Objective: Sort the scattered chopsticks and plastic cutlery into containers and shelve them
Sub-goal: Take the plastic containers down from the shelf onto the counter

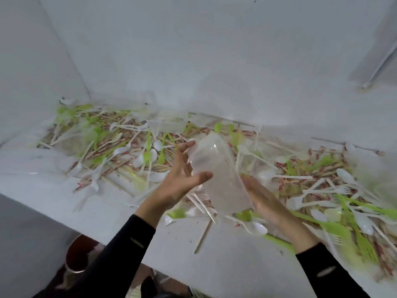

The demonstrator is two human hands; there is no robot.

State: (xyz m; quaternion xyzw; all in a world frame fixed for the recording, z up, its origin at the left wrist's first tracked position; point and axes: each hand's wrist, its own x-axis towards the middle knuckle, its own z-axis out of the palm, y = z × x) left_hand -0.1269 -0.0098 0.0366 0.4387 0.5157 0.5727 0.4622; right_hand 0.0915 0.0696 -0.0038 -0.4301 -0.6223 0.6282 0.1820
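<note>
The person is holding a clear plastic container (217,168) with both hands above a white table (225,265), and the container is tilting with its far end up and its near end down toward the right. The left hand (182,181) is gripping the left side of the container: the thumb is lying across its front face and the fingers are curling round its upper far edge. The right hand (266,203) is pressing its palm against the lower right side of the container; its fingers are passing behind the cloudy plastic, so it cannot be told whether they are straight or curled. The container is looking empty, though motion blur is softening the view. Black sleeves (129,244) are covering both forearms below the container. Left of and beyond the container, chopsticks (120,151) in red-and-white paper wrappers are lying in a tangled heap, mixed with white spoons (139,160) and green cutlery. Right of the container, a second heap is spreading across the table, with white forks (335,189) and green forks (363,244) lying over more wrapped chopsticks. Just below the container, a single white spoon (255,228) is lying bowl to the right, and a bare wooden stick (203,237) is lying apart from it, nearer the table edge. Behind the container, a white wall (193,61) is rising from the back of the table.
</note>
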